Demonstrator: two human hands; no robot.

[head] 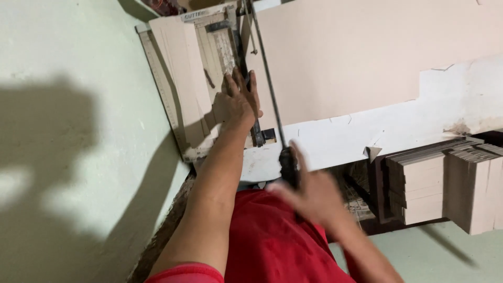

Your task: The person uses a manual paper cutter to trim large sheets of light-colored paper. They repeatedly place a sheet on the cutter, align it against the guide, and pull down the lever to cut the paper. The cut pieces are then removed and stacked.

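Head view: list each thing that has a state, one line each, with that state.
Cutter arm: raised off the board.
Card sheet: flat on the cutter board, pressed down.
Left hand: open, palm flat on the sheet.
Right hand: blurred, at the black handle; grip unclear.
Cut card stacks: piled at right, on edge.

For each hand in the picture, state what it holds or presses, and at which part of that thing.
The right hand grips the cutter arm's black handle at its near end. The left hand holds nothing; it presses flat on the card sheet beside the blade.
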